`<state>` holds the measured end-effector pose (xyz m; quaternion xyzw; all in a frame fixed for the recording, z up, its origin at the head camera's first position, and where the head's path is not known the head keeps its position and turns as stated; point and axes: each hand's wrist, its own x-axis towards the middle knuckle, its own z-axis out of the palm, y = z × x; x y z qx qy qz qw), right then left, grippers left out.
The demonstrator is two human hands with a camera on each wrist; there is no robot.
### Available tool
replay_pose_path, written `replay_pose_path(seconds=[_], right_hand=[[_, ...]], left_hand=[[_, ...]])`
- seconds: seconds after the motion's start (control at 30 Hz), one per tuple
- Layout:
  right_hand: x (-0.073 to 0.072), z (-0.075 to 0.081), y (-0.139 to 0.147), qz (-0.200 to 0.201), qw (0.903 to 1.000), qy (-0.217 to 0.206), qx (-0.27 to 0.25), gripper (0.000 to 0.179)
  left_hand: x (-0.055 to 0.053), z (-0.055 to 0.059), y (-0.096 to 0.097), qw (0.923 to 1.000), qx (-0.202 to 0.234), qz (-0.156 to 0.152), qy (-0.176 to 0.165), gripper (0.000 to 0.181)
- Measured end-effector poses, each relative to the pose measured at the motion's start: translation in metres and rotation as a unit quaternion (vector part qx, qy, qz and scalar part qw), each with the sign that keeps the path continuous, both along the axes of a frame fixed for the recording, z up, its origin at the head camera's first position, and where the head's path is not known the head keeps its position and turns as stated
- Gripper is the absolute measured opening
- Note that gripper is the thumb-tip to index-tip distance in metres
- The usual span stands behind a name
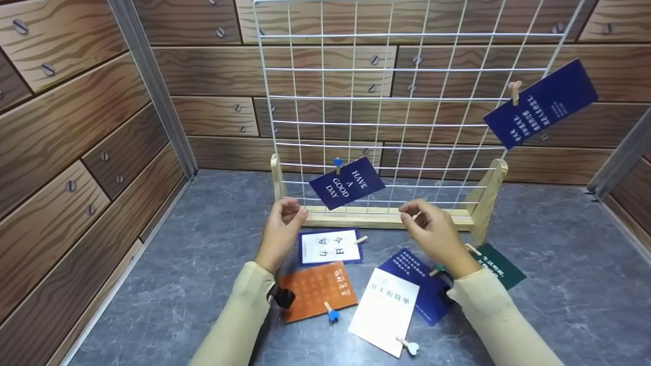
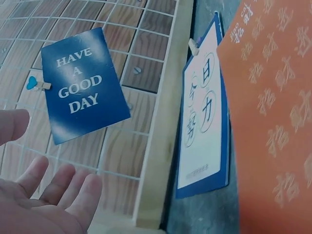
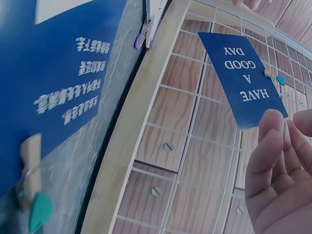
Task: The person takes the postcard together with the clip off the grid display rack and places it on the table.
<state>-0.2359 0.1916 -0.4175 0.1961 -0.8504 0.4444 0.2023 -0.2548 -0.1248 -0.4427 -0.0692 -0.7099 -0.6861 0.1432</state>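
Observation:
A dark blue card [image 1: 347,183] reading "HAVE A GOOD DAY" hangs tilted on the white wire grid [image 1: 391,96], under a wooden clip with a blue heart [image 1: 337,162]. My left hand [image 1: 283,229] hovers at the card's lower left, fingers loosely bent and holding nothing. Over on the card's right, my right hand [image 1: 435,231] is raised with relaxed, slightly curled fingers and an empty grasp. In the left wrist view, the thumb and fingers [image 2: 53,195] stand apart beside the card. A second dark blue card [image 1: 541,104] hangs tilted from a clip at the grid's right edge.
On the grey table lie a blue-bordered white card [image 1: 330,246], an orange card [image 1: 318,292], a white card [image 1: 385,310], a blue card [image 1: 412,274] and a green card [image 1: 503,267], with small clips. Wooden feet [image 1: 488,198] support the grid. Wood-patterned panels enclose the space.

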Motion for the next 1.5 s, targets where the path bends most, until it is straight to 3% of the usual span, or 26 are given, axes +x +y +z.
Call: replay_pose_path(seconds=[0.4, 0.63, 0.8, 1.07, 1.33, 1.5], right_hand=[[-0.024, 0.033, -0.026, 0.002, 0.998, 0.001, 0.063, 0.014], [-0.041, 0.058, -0.049, 0.008, 0.9947, 0.042, 0.093, 0.019], [-0.052, 0.073, -0.064, 0.006, 0.9918, 0.046, 0.12, 0.026], [-0.061, 0.08, -0.081, 0.009, 0.9817, 0.031, 0.188, 0.048], [-0.067, 0.085, -0.095, -0.006, 0.9743, 0.018, 0.224, 0.043], [-0.067, 0.087, -0.106, -0.036, 0.9707, 0.031, 0.236, 0.036]], left_hand=[[-0.02, 0.002, 0.021, 0.9993, 0.028, 0.017, -0.015, 0.036], [-0.027, 0.003, 0.029, 0.9991, 0.033, 0.025, 0.009, 0.034], [-0.035, 0.003, 0.031, 0.9992, 0.026, 0.022, -0.018, 0.04], [-0.039, 0.001, 0.035, 0.9985, 0.023, 0.043, -0.025, 0.041], [-0.042, 0.001, 0.042, 0.9977, 0.013, 0.044, -0.049, 0.039], [-0.043, 0.001, 0.041, 0.9979, 0.012, 0.046, -0.043, 0.037]])
